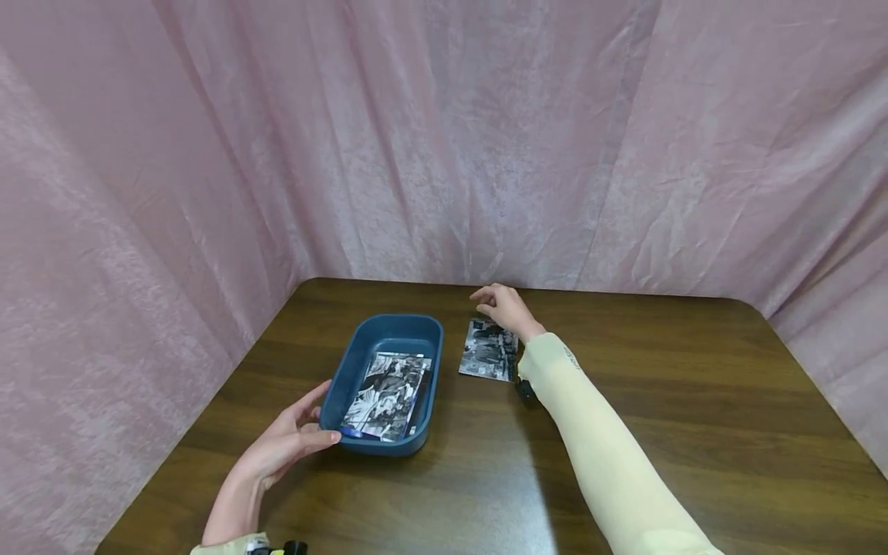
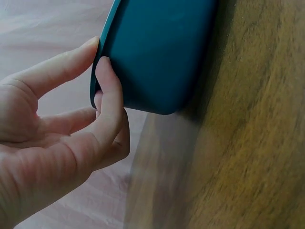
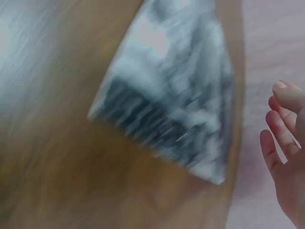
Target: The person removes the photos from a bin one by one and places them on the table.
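Left thumb (image 2: 107, 90) and forefinger pinching the near-left corner of the tray's rim (image 2: 97, 71), remaining fingers loosely curled beneath; left hand (image 1: 284, 447) resting low on the table (image 1: 659, 432) beside the blue tray (image 1: 416, 339). Grip confirmed in the left wrist view: thumb pad on the outer wall, fingertip over the lip.

Right fingers (image 3: 281, 124) straight and slightly spread, holding nothing; right hand (image 1: 505, 308) poised over the far end of a loose photo (image 1: 489, 351), which lies flat on the table just right of the tray. Contact with the print not clear from either view: head view shows fingers above its far edge, right wrist view shows the print (image 3: 167, 100) blurred and apart from the fingertips.

Inside the tray, black-and-white photos (image 1: 390, 393) already lying face up, at least one, possibly a small stack; exact count not readable. A sliver of blue-edged card showing at the near end under them.

Judged from the layout: sorting well under way, with prints already in the tray, one print left outside and not yet lifted. No other loose prints visible on the table. Pale sleeve (image 1: 597, 447) covering the right forearm; pink cloth (image 1: 444, 139) draped behind and to both sides of the dark wooden surface.
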